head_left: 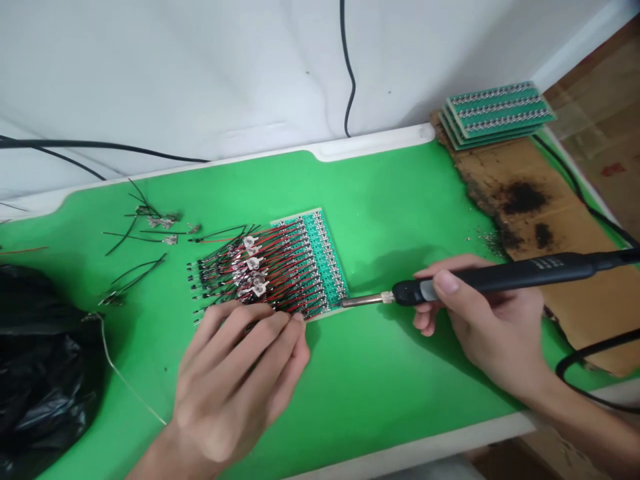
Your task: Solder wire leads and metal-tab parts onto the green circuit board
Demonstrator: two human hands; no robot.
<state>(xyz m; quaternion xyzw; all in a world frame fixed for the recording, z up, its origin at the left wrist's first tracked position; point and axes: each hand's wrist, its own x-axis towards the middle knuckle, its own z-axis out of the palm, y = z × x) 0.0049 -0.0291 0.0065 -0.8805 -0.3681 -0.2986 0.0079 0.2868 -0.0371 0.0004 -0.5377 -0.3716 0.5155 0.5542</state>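
Observation:
A green circuit board lies on the green mat, with rows of metal solder points. Many red and black wires run left from it, several with small clear plastic parts among them. My left hand rests over the near ends of these wires, fingertips pinched together at the board's lower edge; what they hold is hidden. In my right hand is a black soldering iron, gripped like a pen. Its metal tip meets the board's lower right corner.
Loose wired parts lie at the back left. A black plastic bag bulges at the left edge. To the right, a scorched cardboard sheet carries a stack of circuit boards. The iron's black cord trails right.

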